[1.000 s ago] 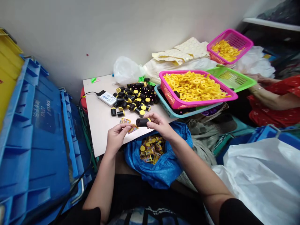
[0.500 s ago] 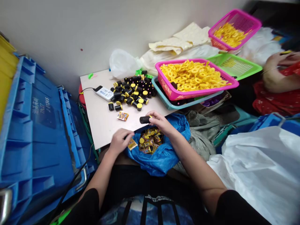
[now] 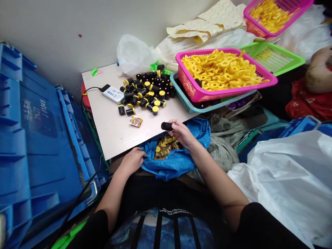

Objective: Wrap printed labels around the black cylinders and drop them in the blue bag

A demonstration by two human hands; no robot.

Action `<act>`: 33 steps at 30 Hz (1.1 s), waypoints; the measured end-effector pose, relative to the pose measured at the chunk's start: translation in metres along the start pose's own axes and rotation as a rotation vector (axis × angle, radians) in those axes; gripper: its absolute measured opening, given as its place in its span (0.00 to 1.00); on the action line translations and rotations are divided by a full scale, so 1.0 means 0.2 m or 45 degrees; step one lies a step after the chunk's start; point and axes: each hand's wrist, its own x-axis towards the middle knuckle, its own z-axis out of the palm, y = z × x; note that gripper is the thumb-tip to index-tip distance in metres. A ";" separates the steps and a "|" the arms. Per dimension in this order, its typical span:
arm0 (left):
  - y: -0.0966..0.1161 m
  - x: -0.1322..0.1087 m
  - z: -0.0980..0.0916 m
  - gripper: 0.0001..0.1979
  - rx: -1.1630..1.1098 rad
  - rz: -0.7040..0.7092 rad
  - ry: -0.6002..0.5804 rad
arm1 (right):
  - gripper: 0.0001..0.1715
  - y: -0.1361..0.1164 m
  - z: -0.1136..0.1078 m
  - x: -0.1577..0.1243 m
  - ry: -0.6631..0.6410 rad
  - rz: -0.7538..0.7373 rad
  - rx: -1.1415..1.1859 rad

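My right hand (image 3: 182, 133) grips a black cylinder with a yellow end (image 3: 166, 126) in its fingertips, above the mouth of a blue woven bag (image 3: 176, 163). My left hand (image 3: 132, 160) rests on the bag's rim and shows nothing in it. Inside the bag lie several small yellow packets (image 3: 164, 148). On the pale board table (image 3: 110, 131) stands a heap of similar black cylinders (image 3: 147, 93), and one printed packet (image 3: 136, 121) lies flat in front of it.
A pink basket of yellow rings (image 3: 223, 72) sits on a teal basket at the table's right. Green and pink baskets stand behind. A white device with a cable (image 3: 112, 94) lies on the board. A blue crate (image 3: 38, 138) fills the left; a white sack (image 3: 285, 183) lies right. A co-worker's arm (image 3: 319, 71) shows far right.
My left hand has dropped to the bag's rim, and the yellow packet it held is no longer visible. The bag's mouth looks narrower. The view has tilted.
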 end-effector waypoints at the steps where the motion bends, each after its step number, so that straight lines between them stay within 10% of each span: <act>1: 0.02 0.01 0.01 0.12 -0.117 -0.078 0.096 | 0.20 -0.01 0.01 0.00 0.004 0.003 0.009; 5: 0.16 0.04 -0.02 0.21 -0.931 -0.326 0.493 | 0.17 -0.06 0.09 -0.05 -0.103 0.034 0.067; 9: 0.31 0.08 -0.08 0.31 -1.297 -0.331 0.551 | 0.15 -0.12 0.20 -0.12 -0.166 0.001 0.040; 33: 0.36 0.10 -0.09 0.20 -1.154 -0.115 0.601 | 0.21 -0.18 0.17 -0.18 -0.176 -0.260 -0.167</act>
